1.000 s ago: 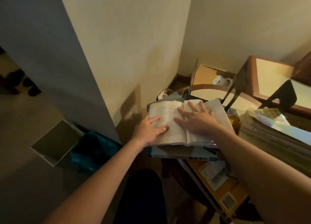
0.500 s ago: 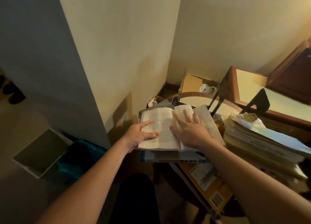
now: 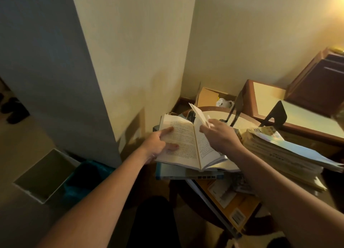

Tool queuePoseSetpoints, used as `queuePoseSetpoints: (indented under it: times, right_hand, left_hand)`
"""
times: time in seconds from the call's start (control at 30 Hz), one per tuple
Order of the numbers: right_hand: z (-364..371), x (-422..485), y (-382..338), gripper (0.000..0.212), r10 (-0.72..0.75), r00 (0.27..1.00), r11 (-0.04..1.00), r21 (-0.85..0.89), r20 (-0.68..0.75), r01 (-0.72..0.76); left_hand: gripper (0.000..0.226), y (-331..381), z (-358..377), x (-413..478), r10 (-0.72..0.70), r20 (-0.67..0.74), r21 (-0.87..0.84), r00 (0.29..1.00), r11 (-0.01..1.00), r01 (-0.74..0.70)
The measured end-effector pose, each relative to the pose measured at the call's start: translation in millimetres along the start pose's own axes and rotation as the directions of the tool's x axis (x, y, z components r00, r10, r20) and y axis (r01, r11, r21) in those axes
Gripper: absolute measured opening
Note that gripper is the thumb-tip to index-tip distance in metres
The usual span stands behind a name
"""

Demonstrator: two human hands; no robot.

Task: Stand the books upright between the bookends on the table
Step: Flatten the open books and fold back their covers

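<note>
**Holding an open book (image 3: 182,141) flat on the pile, one leaf lifted**

Much of the scene is dim and blurred, and the print on the pages cannot be read. The left hand (image 3: 157,145) grips the book's left half, with thumb and forefinger pressed on the page and the other fingers hidden beneath. The right hand (image 3: 221,136) pinches a single leaf and holds it raised above the right-hand page. How far its fingers curl behind the paper cannot be seen.

The book lies on a blue-edged book (image 3: 186,175), whose near corner juts past the edge of the round table (image 3: 219,107). An orange book (image 3: 229,201) slopes lower down, partly under the right forearm. A stack of books (image 3: 279,154) lies flat just to the right, its far end cut off by the frame.

Two black bookends (image 3: 275,115) stand upright beyond the hands. The nearer-left one is seen almost edge-on, and pale table top shows between them.

A cardboard box (image 3: 207,97) sits in the corner with a white plastic bag (image 3: 224,103) at its opening. On the floor to the left are a white square bin (image 3: 44,175) and a teal-lined bin (image 3: 87,177), both too dark inside to make out.
</note>
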State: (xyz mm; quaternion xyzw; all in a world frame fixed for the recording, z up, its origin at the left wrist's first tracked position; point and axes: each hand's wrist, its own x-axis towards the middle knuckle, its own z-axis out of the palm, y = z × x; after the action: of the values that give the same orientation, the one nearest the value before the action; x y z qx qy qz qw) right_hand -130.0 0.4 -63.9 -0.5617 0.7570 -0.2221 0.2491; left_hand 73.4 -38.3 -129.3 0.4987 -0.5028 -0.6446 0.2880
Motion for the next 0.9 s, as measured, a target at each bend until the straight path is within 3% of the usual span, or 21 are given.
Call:
queuePoseSetpoints:
  times: [0.1, 0.23, 0.27, 0.37, 0.47, 0.57, 0.63, 0.7, 0.77, 0.9]
  right_hand:
    - [-4, 2, -11, 0.035, -0.036, 0.997, 0.997, -0.059, 0.074, 0.04]
    - [-1, 1, -18, 0.033, -0.187, 0.974, 0.921, -0.322, 0.127, 0.219]
    - [-1, 1, -20, 0.035, -0.225, 0.968, 0.905, -0.345, 0.112, 0.25]
    - [-1, 2, -24, 0.053, -0.154, 0.978, 0.94, -0.283, 0.144, 0.19]
    - [11, 6, -23, 0.062, -0.085, 0.961, 0.943, -0.291, 0.264, 0.163]
    - [23, 12, -14, 0.043, -0.072, 0.928, 0.859, -0.449, 0.366, 0.244]
    - [24, 14, -7, 0.041, -0.069, 0.927, 0.868, -0.437, 0.368, 0.237]
    - [28, 15, 2, 0.048, -0.031, 0.914, 0.892, -0.401, 0.404, 0.207]
    - [34, 16, 14, 0.055, -0.03, 0.901, 0.871, -0.431, 0.434, 0.236]
    - [40, 24, 31, 0.067, -0.161, 0.945, 0.864, -0.422, 0.283, 0.274]
  left_hand:
    - [0.071, 2, 3, -3, 0.03, -0.031, 0.057, 0.999, 0.998, -0.029]
    - [0.077, 7, 6, -3, 0.012, -0.053, 0.102, 0.999, 0.995, -0.007]
    - [0.078, 9, 6, -2, 0.002, -0.054, 0.083, 0.999, 0.997, 0.002]
    - [0.079, 16, 5, 0, -0.015, -0.032, 0.025, 0.999, 1.0, 0.016]
    - [0.066, 19, 10, 1, 0.003, -0.043, 0.024, 0.999, 1.0, -0.002]
    - [0.047, 16, 11, 5, -0.043, -0.141, -0.022, 0.989, 0.999, 0.04]
    - [0.029, 14, 11, 5, -0.148, -0.199, -0.122, 0.969, 0.985, 0.126]
    - [0.04, 9, 10, 8, -0.175, -0.186, -0.104, 0.967, 0.982, 0.158]
    - [0.054, 2, 12, 11, -0.101, -0.149, -0.01, 0.984, 0.995, 0.101]
    - [0.095, -14, 13, 16, -0.048, -0.167, 0.173, 0.985, 0.982, 0.078]
